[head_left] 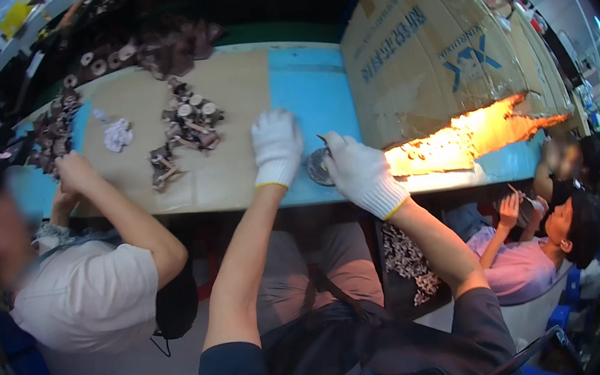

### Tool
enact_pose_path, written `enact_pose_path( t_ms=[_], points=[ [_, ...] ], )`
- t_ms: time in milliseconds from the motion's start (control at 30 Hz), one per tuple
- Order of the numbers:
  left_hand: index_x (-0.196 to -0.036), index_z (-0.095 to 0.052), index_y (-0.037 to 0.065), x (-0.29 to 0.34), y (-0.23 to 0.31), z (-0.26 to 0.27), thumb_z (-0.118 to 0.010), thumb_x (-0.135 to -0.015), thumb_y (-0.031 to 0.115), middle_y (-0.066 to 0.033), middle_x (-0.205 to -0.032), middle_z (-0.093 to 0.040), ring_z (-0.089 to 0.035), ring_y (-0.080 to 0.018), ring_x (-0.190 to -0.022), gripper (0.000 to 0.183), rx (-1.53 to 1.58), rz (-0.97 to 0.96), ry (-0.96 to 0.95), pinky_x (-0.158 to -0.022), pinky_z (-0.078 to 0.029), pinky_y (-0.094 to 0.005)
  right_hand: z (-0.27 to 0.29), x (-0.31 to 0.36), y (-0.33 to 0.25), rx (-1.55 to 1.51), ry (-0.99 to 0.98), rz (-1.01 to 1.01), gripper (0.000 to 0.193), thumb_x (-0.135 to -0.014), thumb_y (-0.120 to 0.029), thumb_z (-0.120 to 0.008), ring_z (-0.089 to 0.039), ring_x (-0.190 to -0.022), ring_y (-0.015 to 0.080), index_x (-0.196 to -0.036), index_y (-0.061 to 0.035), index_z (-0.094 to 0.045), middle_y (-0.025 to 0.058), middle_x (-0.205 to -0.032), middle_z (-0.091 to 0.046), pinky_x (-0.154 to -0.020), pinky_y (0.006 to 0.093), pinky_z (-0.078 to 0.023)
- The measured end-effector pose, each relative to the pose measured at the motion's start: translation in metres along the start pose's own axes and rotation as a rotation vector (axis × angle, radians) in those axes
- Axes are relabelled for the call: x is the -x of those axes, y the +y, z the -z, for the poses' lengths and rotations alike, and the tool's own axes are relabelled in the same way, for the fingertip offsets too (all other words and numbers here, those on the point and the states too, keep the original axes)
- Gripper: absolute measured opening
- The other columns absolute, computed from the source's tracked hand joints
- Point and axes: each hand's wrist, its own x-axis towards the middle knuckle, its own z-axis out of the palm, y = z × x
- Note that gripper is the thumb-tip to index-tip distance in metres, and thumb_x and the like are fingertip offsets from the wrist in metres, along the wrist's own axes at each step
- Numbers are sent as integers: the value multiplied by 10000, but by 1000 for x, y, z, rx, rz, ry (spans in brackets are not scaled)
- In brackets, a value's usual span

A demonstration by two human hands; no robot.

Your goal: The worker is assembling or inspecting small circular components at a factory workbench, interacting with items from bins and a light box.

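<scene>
Blue printed characters, blue logo, cardboard box

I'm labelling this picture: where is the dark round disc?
The disc is mid-picture in the head view, just left of the right hand, over the blue tabletop.

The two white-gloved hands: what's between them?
In the head view, a round dark thing and a small brown tip, both by the right hand, then blue tabletop over to the left hand.

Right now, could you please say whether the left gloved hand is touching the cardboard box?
Apart: the head view shows blue table surface between the left gloved hand and the cardboard box.
</scene>
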Motion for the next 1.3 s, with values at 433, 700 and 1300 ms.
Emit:
enact_pose_path(
  t_ms=[433, 700, 1300],
  points=[
    [-1519, -497, -66, 38, 81, 31, -691, -1032, 235, -129, -1201, -721, -664, -155, -1091, 605, 1332, 595, -126, -1012, -530, -318, -35, 3, 3, 165, 100, -5, 377, -899, -232, -773, -779, -842, 388, -1169, -16, -623, 177, -999, -743, -717, 484, -627],
    [-1401, -612, -47, 34, 70, 21, -696, -1026, 232, -88, -1125, -716, -652, -129, -1017, 475, 1228, 608, -203, -916, -547, -299, -38, -1, -4, 169, 125, -27, 304, -926, -180, -703, -769, -765, 374, -1146, 5, -603, 193, -883, -739, -665, 484, -618],
    [-1302, -677, 3, 33, 79, 17, -690, -1037, 240, -105, -1124, -743, -678, -159, -1038, 356, 1027, 501, -157, -944, -555, -323, -34, 10, 17, 64, 158, 120, 379, -936, -191, -688, -770, -901, 381, -1265, -21, -606, 200, -1117, -718, -751, 488, -623]
  ],
)
